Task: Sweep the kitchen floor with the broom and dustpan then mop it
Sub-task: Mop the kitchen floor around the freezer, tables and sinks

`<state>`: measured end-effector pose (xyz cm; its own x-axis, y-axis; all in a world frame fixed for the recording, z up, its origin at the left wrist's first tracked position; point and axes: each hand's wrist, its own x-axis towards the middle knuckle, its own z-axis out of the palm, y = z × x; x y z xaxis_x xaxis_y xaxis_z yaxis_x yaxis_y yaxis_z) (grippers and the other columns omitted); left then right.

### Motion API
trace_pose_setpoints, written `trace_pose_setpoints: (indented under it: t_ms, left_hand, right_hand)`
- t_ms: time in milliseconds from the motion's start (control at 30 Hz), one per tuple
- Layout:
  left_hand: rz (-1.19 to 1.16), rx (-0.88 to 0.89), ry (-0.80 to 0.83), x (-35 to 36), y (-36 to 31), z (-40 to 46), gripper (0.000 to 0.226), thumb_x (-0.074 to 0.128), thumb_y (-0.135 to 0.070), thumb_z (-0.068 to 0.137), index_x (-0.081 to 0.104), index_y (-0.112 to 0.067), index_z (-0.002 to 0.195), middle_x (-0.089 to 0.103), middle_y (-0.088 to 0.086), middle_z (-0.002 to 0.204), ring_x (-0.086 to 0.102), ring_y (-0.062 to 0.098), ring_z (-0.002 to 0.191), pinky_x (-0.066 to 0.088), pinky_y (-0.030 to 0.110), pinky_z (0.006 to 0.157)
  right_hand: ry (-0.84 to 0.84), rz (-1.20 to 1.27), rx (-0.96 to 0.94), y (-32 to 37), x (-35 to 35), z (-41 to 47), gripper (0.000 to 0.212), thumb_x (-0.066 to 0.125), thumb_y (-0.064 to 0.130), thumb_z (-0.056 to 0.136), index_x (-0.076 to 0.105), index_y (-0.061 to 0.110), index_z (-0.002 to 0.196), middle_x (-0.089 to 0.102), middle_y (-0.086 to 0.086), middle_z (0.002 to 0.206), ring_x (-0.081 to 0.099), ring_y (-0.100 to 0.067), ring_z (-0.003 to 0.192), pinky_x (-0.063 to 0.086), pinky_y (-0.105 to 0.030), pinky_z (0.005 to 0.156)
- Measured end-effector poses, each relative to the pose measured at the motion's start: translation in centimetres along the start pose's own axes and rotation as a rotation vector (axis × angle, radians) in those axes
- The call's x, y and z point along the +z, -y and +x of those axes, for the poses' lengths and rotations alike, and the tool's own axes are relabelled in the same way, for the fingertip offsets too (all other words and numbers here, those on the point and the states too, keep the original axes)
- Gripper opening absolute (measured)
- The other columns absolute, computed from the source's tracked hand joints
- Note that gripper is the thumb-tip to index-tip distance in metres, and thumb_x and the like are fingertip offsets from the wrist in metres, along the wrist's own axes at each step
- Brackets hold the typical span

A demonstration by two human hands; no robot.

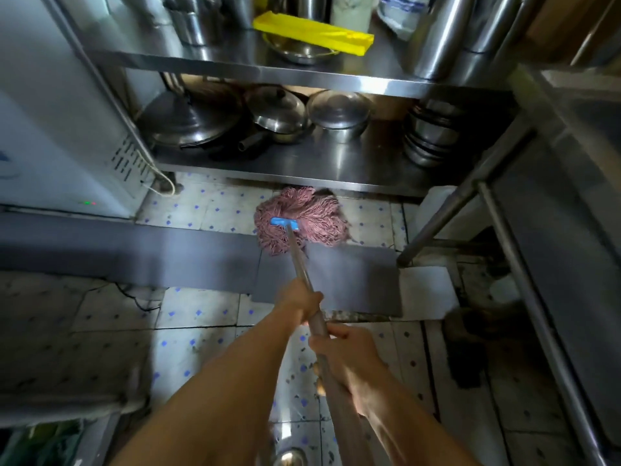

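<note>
A mop with a pink string head (302, 216) and a blue clamp (285, 223) lies spread on the tiled floor (198, 314), right at the foot of a steel shelf rack. Its metal handle (300, 260) runs back toward me. My left hand (299, 304) grips the handle further down the pole. My right hand (349, 358) grips it closer to my body. No broom or dustpan is in view.
The steel rack (302, 169) ahead holds pots, lids and stacked bowls (430, 136); a yellow tray (312, 33) lies on its upper shelf. A white appliance (50, 129) stands at left. A steel table leg (440, 213) slants at right. A grey mat (134, 253) crosses the floor.
</note>
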<state>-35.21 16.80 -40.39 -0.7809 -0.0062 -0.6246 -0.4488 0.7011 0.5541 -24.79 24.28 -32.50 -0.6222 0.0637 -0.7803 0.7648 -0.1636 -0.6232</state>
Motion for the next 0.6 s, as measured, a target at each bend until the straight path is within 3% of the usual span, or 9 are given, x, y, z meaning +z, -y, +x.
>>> trace_pose_setpoints:
  t_ms: [200,400,533,600]
  left_hand:
    - [-0.051,-0.049,-0.104,-4.6,3.5,2.1,0.033,0.060,-0.021,0.089,0.062,0.003,0.111,0.065,0.021,0.111,0.064,0.034,0.100,0.054,0.040,0.085]
    - [-0.071,-0.128,-0.194,-9.2,6.6,4.6,0.031,0.061,-0.022,0.088,0.062,0.000,0.110,0.066,0.018,0.112,0.063,0.033,0.102,0.052,0.035,0.081]
    - [-0.079,-0.168,-0.216,-12.1,8.4,6.9,0.031,0.060,-0.025,0.089,0.064,0.002,0.105,0.067,0.018,0.108,0.065,0.034,0.097,0.055,0.035,0.081]
    - [-0.092,-0.180,-0.251,-13.2,9.2,8.1,0.032,0.062,-0.025,0.086,0.065,0.001,0.104,0.067,0.020,0.109,0.064,0.035,0.099,0.055,0.039,0.084]
  right_hand:
    - [0.065,-0.168,-0.065,0.8,4.9,2.7,0.015,0.060,0.006,0.090,0.068,0.008,0.103,0.057,-0.009,0.061,0.053,-0.017,0.046,0.045,-0.021,0.041]
    - [0.150,-0.211,-0.040,1.9,9.5,5.8,0.013,0.061,0.003,0.086,0.067,0.014,0.087,0.050,-0.011,0.059,0.050,-0.022,0.046,0.045,-0.026,0.043]
    - [0.171,-0.303,-0.077,2.9,12.8,8.1,0.020,0.060,0.005,0.086,0.068,0.023,0.088,0.057,-0.006,0.060,0.055,-0.024,0.055,0.051,-0.034,0.056]
    - [0.168,-0.339,-0.097,3.4,14.2,9.1,0.022,0.063,0.009,0.086,0.065,0.030,0.078,0.058,-0.003,0.061,0.057,-0.024,0.062,0.054,-0.040,0.066]
